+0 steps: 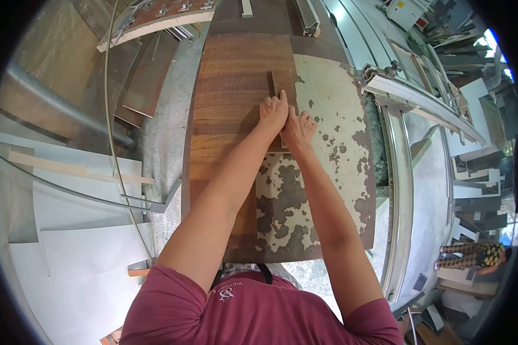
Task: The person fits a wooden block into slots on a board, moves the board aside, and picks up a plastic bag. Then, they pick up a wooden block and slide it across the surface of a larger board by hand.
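Observation:
Both arms reach forward over a wood-grain board (236, 75) lying on the worktable. My left hand (274, 112) is closed over a narrow brown wooden strip (274, 82), with one finger stretched along it. Beside it, nearly touching, my right hand (299, 129) has its fingers bent around the strip's right side. The strip lies lengthwise near the board's right edge; its middle is hidden beneath my hands.
The worktable (336, 172) has a worn, patchy cream surface. At its far end lies a metal profile (309, 23). A sliding rail (403, 201) runs along the right. White panels (86, 201) lean at left, near a hanging hose (110, 115). Another person (475, 255) stands far right.

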A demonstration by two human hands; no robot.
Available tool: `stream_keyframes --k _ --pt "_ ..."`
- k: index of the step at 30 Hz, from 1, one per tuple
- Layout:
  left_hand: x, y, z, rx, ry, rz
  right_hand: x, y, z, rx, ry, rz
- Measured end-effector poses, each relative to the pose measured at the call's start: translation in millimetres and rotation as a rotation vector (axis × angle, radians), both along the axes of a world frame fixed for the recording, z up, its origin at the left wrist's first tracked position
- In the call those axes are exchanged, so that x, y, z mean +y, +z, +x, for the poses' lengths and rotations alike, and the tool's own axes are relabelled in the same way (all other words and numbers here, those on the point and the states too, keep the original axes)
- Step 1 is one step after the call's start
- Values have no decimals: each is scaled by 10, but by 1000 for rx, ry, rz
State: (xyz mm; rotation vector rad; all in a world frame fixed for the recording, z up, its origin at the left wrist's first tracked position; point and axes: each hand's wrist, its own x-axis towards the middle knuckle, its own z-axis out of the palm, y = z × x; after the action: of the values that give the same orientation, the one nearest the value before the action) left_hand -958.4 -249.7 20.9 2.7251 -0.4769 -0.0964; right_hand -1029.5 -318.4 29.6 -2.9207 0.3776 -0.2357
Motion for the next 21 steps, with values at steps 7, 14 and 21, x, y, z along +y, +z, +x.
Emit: stream_keyframes --k 7,14,21 --pt "-134 -89 1135 -89 -16 -88 -83 -90 1091 3 -61 -64" --pt "-546 -419 2229 -134 -11 -191 -315 -102 1954 118 -83 -155" --pt "-581 -474 2164 -149 69 -272 -269 -19 1994 191 -102 -186"
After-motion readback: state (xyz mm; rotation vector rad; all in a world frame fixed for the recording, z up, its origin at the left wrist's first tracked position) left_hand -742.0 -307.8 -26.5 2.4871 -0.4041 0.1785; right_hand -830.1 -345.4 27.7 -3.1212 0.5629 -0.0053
